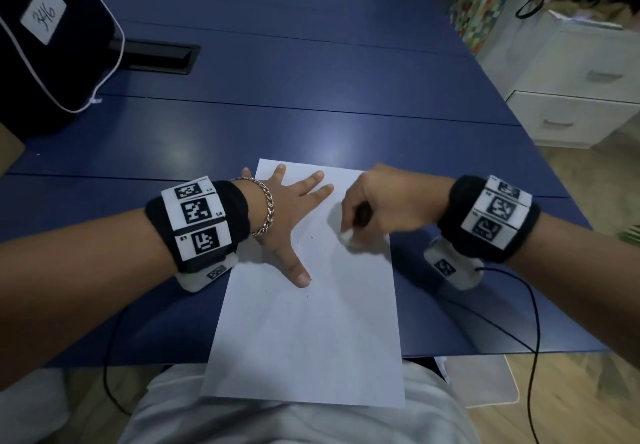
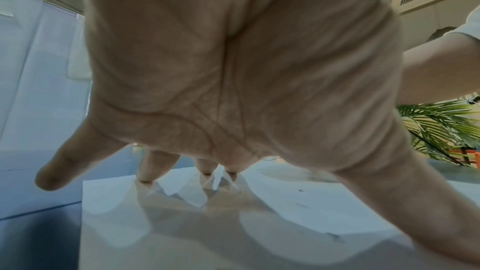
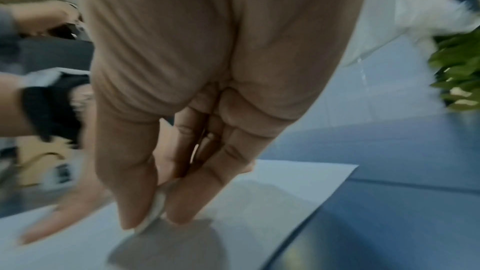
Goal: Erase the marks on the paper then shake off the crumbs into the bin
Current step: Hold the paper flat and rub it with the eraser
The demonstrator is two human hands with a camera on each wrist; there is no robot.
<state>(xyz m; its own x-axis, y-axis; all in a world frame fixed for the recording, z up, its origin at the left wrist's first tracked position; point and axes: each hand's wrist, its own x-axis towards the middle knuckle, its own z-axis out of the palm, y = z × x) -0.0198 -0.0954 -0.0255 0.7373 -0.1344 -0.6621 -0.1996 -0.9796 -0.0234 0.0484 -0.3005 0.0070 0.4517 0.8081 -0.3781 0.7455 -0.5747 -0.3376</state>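
Note:
A white sheet of paper (image 1: 308, 332) lies on the blue table, its near end hanging over the table's front edge. My left hand (image 1: 294, 208) is spread flat on the paper's upper left part, fingertips (image 2: 145, 179) pressing down. My right hand (image 1: 367, 208) pinches a small white eraser (image 1: 346, 236) between thumb and fingers, its tip touching the paper near the right edge. In the right wrist view the eraser (image 3: 155, 208) sits between my fingertips against the paper (image 3: 259, 202). A few tiny dark crumbs (image 1: 308, 295) lie near my left thumb. No bin shows.
A dark bag (image 1: 52, 45) with a numbered label sits at the table's far left, beside a black cable slot (image 1: 156, 57). White drawers (image 1: 571, 97) stand off to the right. Black cables (image 1: 533, 322) trail from both wrists across the table edge.

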